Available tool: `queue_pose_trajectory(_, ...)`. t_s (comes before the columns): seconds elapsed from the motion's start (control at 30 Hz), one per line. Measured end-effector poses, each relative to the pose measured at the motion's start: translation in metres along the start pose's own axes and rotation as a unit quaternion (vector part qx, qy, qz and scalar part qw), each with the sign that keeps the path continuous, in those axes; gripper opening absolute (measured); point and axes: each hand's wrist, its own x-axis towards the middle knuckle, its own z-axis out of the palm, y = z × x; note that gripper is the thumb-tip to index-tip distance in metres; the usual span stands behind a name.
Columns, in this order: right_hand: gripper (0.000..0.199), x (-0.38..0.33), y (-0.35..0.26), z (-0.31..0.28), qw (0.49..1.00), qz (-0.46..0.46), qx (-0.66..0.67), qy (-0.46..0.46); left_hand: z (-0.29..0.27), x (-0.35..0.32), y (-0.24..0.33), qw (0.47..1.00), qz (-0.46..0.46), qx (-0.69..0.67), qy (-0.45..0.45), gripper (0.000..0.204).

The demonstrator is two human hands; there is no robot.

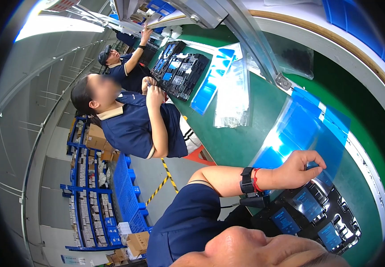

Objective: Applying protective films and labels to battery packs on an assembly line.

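Observation:
My left hand (297, 170), with a black watch and a red cord at its wrist, reaches over the right part of the green bench. Thumb and forefinger are curled together in a pinch at the edge of a clear blue film sheet (327, 150). Just below the hand lies a black molded tray (350, 222) with several blue-faced rectangular pieces (306, 204) in it. More blue film (290, 129) lies flat beyond the hand. My right hand is not in view.
Clear plastic bags (233, 95) and another blue sheet (208, 86) lie farther along the green bench (219, 138). Two co-workers sit at left by open black cases (185, 73). A metal post (254, 40) rises at the bench's back. Blue shelving (90, 196) stands behind.

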Motion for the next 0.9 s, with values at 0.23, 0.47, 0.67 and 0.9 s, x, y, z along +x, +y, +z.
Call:
queue_pose_trajectory(0.23,0.024,-0.005,0.049,0.038,0.878,-0.258,0.289,0.282,0.008,0.003,0.005,1.000,0.003,-0.005,-0.020,0.010)
queue_pose_trajectory(0.47,0.023,0.002,0.007,0.011,1.000,0.021,0.003,-0.007,0.000,0.001,0.004,1.000,-0.007,0.012,-0.001,0.011)
queue_pose_trajectory(0.67,0.022,-0.002,0.032,0.035,0.877,-0.236,0.319,0.271,0.003,0.001,0.006,1.000,-0.009,0.004,-0.004,0.010)
queue_pose_trajectory(0.9,0.022,-0.008,0.005,0.001,1.000,0.025,0.005,0.008,0.002,-0.003,0.002,1.000,-0.013,0.019,-0.002,0.009)
